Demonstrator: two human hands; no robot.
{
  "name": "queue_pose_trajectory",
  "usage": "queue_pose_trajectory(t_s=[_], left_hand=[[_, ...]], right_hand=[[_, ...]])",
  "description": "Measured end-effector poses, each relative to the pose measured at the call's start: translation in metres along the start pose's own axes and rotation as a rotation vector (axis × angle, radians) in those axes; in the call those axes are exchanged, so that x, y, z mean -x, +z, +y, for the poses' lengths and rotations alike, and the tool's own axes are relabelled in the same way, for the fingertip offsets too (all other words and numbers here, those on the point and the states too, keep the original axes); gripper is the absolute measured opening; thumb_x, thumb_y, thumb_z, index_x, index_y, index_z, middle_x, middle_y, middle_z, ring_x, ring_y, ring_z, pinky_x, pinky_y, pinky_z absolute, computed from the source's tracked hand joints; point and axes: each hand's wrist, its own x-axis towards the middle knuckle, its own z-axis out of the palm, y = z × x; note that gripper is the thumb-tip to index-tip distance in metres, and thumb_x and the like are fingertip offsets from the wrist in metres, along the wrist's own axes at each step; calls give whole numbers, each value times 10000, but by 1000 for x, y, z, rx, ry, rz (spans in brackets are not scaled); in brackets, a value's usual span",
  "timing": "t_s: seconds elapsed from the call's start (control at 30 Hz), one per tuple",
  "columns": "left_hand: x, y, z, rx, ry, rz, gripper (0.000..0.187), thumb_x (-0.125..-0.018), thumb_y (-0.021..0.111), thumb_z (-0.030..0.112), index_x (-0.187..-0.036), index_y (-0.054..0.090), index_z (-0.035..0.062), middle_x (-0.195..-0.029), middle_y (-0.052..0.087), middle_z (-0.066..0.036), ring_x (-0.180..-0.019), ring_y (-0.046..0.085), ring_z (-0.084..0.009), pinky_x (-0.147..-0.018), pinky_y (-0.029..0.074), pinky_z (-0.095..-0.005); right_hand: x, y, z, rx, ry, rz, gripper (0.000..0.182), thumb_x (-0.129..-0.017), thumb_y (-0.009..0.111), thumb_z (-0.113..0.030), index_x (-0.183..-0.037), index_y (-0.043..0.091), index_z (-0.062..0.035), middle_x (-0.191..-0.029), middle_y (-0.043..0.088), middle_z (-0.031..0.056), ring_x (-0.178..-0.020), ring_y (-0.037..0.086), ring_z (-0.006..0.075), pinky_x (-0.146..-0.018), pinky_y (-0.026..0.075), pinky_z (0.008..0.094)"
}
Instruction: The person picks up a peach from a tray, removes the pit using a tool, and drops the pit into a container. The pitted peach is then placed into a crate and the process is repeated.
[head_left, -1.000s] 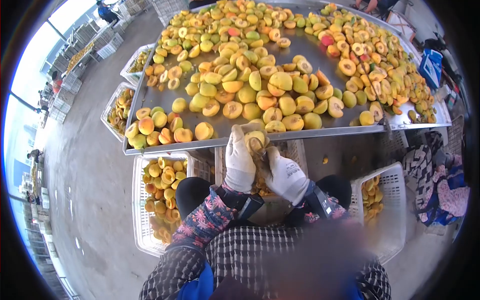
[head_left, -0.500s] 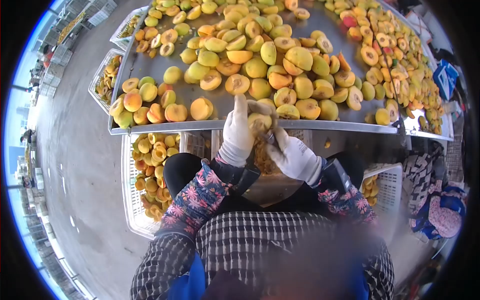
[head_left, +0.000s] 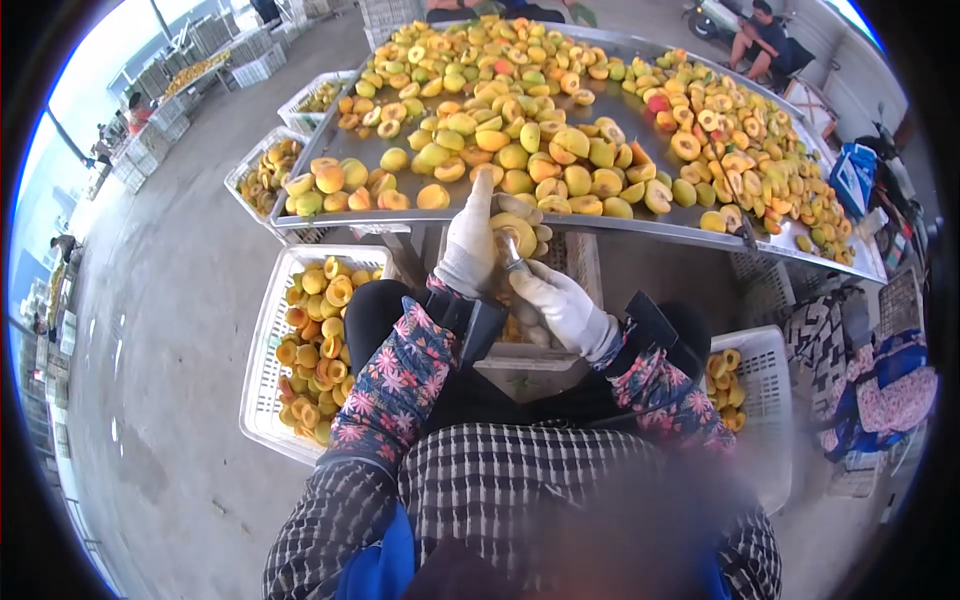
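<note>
We sit at a steel counter point(head_left: 640, 232) heaped with halved peaches, too many to count, three white crates point(head_left: 270, 345) near us. Our left hand point(head_left: 470, 245) clamps a yellow peach point(head_left: 513, 232) at the counter's edge; our right hand point(head_left: 560, 308) grips a small tool point(head_left: 512, 262) against it.

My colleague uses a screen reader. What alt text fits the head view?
Gloved left hand holds a peach half while the gloved right hand works at it, below a metal table heaped with peaches; white crates flank the knees.
</note>
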Motion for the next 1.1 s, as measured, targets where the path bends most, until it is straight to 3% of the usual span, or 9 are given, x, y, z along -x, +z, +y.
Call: queue_pose_trajectory(t_s=[0.2, 0.47, 0.5, 0.57, 0.67, 0.7, 0.8, 0.87, 1.1], left_hand=[[6, 10, -5, 198, 17, -64, 511, -931, 514, 584, -999, 558, 79, -953, 624, -136, -789, 662, -328, -641, 571, -473], [-74, -26, -26, -182, 211, 198, 444, -946, 570, 466, -1026, 600, 30, -910, 660, -123, -767, 674, -285, -644, 575, -412], [-66, -12, -17, -257, 324, 351, 487, -918, 606, 480, -971, 670, 0, -806, 645, -78, -611, 582, -176, -569, 477, -322], [-69, -27, 2, -498, 467, 400, 463, -909, 629, 457, -911, 673, -4, -713, 611, -28, -611, 534, -145, -555, 443, -311], [-37, -43, 59, -1275, 453, 519, 475, -912, 599, 456, -965, 708, -3, -813, 705, -138, -746, 654, -238, -728, 495, -346], [-23, -49, 77, -1517, 552, 572, 497, -904, 570, 499, -956, 711, 26, -853, 696, -185, -814, 679, -305, -739, 504, -383], [9, -74, 132, -1886, 126, 627, 413, -869, 572, 496, -1001, 714, 131, -881, 694, -191, -891, 671, -322, -787, 510, -430], [-4, -154, 137, -2320, 312, 633, 420, -847, 589, 490, -1059, 697, 144, -1006, 680, -180, -997, 636, -317, -859, 492, -426], [-124, -92, 74, -1895, 238, 276, 327, -866, 598, 370, -1040, 705, 115, -1049, 677, -174, -1003, 637, -343, -868, 497, -432]], right_hand=[[22, 1, -17, -506, 184, -191, 303, -1003, 493, -388, -999, 560, -93, -648, 478, -18, -418, 372, 100, -374, 287, 230], [23, -36, 0, -242, 103, 78, 262, -994, 509, -385, -1007, 560, -128, -643, 509, -6, -438, 420, 109, -395, 318, 252], [17, -44, 7, -124, 56, 147, 239, -992, 522, -350, -1026, 570, -118, -662, 523, -3, -461, 440, 110, -405, 330, 256], [16, -59, 8, 318, 75, 201, 254, -965, 570, -299, -1082, 577, -74, -694, 546, 1, -541, 498, 94, -465, 393, 254], [13, -85, 37, 1199, -52, 183, 503, -909, 586, -260, -1345, 442, -55, -921, 674, 229, -855, 668, 365, -773, 513, 416], [14, -84, 32, 1208, 120, 150, 580, -897, 568, -236, -1418, 367, -78, -1028, 641, 299, -1001, 609, 440, -883, 464, 469], [6, -97, 43, 1242, 79, 76, 588, -903, 556, -231, -1437, 351, -93, -1019, 659, 259, -977, 624, 419, -870, 469, 474], [-2, -98, 44, 1234, 109, 4, 583, -906, 551, -229, -1437, 350, -97, -1019, 660, 255, -974, 625, 417, -867, 469, 478], [-28, -99, 42, 1101, 191, 23, 557, -906, 559, -244, -1407, 377, -84, -995, 656, 262, -957, 625, 419, -836, 478, 489]])
